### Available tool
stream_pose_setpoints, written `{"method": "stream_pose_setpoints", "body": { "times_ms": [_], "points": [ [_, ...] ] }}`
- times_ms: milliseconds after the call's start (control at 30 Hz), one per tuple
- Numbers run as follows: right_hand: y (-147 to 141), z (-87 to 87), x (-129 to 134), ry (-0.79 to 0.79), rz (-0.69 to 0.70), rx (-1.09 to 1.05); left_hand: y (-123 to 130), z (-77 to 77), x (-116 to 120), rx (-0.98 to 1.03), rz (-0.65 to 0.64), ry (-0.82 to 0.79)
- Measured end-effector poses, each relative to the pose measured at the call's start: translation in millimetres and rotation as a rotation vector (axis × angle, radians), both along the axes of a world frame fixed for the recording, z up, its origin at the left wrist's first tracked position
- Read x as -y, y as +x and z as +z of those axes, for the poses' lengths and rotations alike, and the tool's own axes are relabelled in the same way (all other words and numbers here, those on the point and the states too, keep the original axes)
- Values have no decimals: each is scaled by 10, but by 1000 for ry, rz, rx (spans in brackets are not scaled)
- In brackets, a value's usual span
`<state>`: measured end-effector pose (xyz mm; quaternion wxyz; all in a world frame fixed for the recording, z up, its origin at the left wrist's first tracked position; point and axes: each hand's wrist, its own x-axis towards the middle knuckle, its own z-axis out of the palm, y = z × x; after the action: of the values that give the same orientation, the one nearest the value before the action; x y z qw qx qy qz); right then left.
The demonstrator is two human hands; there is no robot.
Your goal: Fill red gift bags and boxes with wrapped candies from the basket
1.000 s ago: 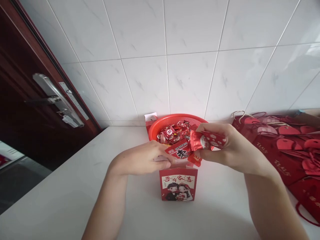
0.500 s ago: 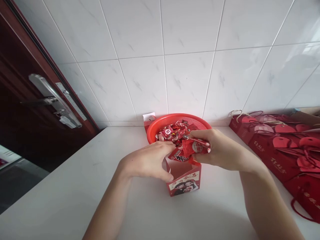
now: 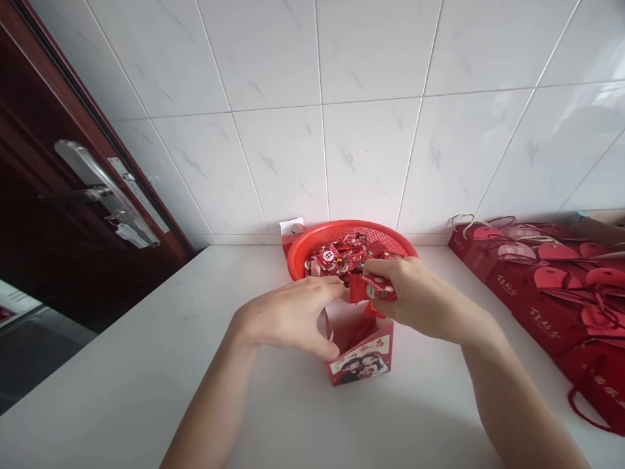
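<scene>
A small red paper box (image 3: 362, 365) with a printed couple on its front stands on the white table, its top open. My left hand (image 3: 293, 312) is closed on the box's left side, thumb at the front edge and fingers at the back. Just above the opening, my right hand (image 3: 420, 293) pinches red-wrapped candies (image 3: 375, 288); how many is hidden by the fingers. Right behind the hands sits a red plastic basket (image 3: 297, 251) holding many wrapped candies (image 3: 336, 254). Red shows inside the box, but its contents are hard to make out.
Several red gift bags (image 3: 532, 306) with cord handles stand in rows on the right. A red and white carton (image 3: 291, 228) leans behind the basket against the tiled wall (image 3: 273, 163). At left is a dark red door (image 3: 43, 85) with a metal handle.
My right hand has shifted slightly left over the box. One red packet with dark lettering has gone from the hand down into the box. The left hand has stayed on the box.
</scene>
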<state>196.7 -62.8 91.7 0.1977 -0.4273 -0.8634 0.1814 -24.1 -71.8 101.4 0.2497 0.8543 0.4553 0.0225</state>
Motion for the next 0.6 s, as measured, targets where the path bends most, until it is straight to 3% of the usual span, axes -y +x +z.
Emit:
{"method": "stream_pose_setpoints", "body": {
  "times_ms": [233,467,600],
  "points": [
    [-2,101,65,-2,38,-114,26,44,83,2,-18,40],
    [-25,121,104,-31,173,-107,51,86,201,20,-75,137],
    [-7,125,94,-62,131,-142,53,71,202,3,-40,125]
  ]
}}
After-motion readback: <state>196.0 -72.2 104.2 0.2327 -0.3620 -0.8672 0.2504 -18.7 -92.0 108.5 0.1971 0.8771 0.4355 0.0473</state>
